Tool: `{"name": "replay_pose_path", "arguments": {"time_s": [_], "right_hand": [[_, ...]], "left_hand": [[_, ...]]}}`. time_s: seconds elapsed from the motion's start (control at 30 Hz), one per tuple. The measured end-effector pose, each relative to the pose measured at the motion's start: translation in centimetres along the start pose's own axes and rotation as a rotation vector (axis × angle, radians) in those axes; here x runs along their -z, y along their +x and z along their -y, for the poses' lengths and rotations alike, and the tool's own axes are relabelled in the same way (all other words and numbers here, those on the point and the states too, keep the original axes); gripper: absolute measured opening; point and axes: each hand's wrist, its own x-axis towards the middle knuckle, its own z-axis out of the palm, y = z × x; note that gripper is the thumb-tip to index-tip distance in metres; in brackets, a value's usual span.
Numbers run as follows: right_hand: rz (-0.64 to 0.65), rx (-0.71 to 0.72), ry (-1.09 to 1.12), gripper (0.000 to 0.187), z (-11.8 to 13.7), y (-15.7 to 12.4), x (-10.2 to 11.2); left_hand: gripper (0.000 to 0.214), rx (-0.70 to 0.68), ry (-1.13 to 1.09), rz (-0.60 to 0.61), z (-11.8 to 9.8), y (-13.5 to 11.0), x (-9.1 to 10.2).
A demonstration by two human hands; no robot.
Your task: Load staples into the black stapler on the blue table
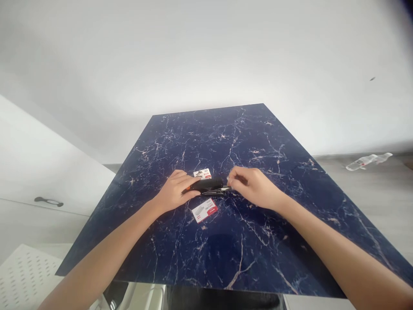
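Observation:
A black stapler (208,185) with a bit of orange at its rear lies sideways near the middle of the table. My left hand (176,189) is wrapped round its rear end, thumb on the near side and fingers over the far side. Metal parts (222,188) stick out at the stapler's right end. There my right hand (250,185) is closed in a pinch, its fingertips right at the metal; what they hold is too small to make out. A white and red card-like pack (204,210) lies just in front of the stapler. Behind it is another small white and red pack (202,173), partly covered.
The table (222,142) has a dark blue marbled top and stands close to a pale wall. A clear plastic bottle (368,161) lies on the floor at the right. At the left is a white cabinet with a dark handle (49,201), and a white perforated surface (27,275) below it.

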Motion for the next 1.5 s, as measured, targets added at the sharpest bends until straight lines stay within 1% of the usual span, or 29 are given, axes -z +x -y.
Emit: {"name": "replay_pose_path", "arguments": {"time_s": [0.07,0.13,0.2,0.3,0.37,0.47,0.57,0.63,0.7,0.73,0.8,0.87,0.97,1.07,1.13,1.2,1.33,1.5], "right_hand": [[-0.03,-0.099,0.138,0.015,-0.8,0.3,0.0],[-0.047,-0.159,0.27,0.015,-1.4,0.5,-0.1],[-0.08,-0.193,0.348,0.022,-1.8,0.7,-0.2],[-0.122,-0.229,0.41,0.036,-2.1,0.9,-0.2],[-0.12,-0.248,0.457,0.034,-2.1,1.0,-0.1],[-0.124,-0.284,0.568,0.025,-2.1,1.1,0.1],[-0.143,-0.326,0.726,0.028,-2.1,1.2,0.1],[-0.149,-0.342,0.783,0.033,-2.2,1.2,0.1],[-0.147,-0.334,0.741,0.037,-2.4,1.2,0.1],[-0.143,-0.321,0.677,0.038,-2.5,1.2,0.1],[-0.119,-0.284,0.49,0.039,-2.6,1.1,0.3],[-0.066,-0.247,0.288,0.039,-2.4,0.9,0.4],[0.032,-0.161,0.069,0.031,-1.7,0.6,0.4],[0.069,-0.027,-0.068,0.018,-1.2,0.4,0.2],[0.067,0.038,-0.13,0.014,-1.1,0.4,0.1],[0.057,0.069,-0.175,0.013,-1.2,0.4,0.0],[0.06,0.072,-0.215,0.015,-1.6,0.4,-0.1],[0.085,0.063,-0.218,0.014,-1.7,0.4,0.0]], "left_hand": [[0.036,-0.012,0.01,0.004,0.0,0.0,0.1],[0.035,-0.026,0.025,0.002,0.0,0.0,0.1],[0.036,-0.051,0.051,-0.02,0.0,0.0,0.2],[0.036,-0.111,0.097,-0.087,0.1,0.0,0.2],[0.035,-0.135,0.117,-0.123,0.2,0.0,0.2],[0.035,-0.12,0.119,-0.14,0.3,0.0,0.1],[0.033,-0.096,0.102,-0.135,0.3,0.0,0.0],[0.033,-0.09,0.098,-0.128,0.4,0.0,0.0],[0.033,-0.09,0.098,-0.119,0.4,0.0,0.0],[0.034,-0.091,0.098,-0.118,0.4,0.0,0.0],[0.035,-0.092,0.095,-0.117,0.5,0.0,0.0],[0.034,-0.082,0.092,-0.115,0.5,-0.1,0.1],[0.033,-0.063,0.087,-0.116,0.5,-0.1,0.1],[0.032,-0.06,0.08,-0.117,0.6,-0.1,0.1],[0.032,-0.051,0.074,-0.109,0.6,-0.1,0.1],[0.032,-0.032,0.067,-0.097,0.6,-0.1,0.1],[0.031,-0.001,0.048,-0.074,0.5,-0.1,0.1],[0.031,-0.009,0.017,-0.063,0.4,-0.1,0.1]]}}
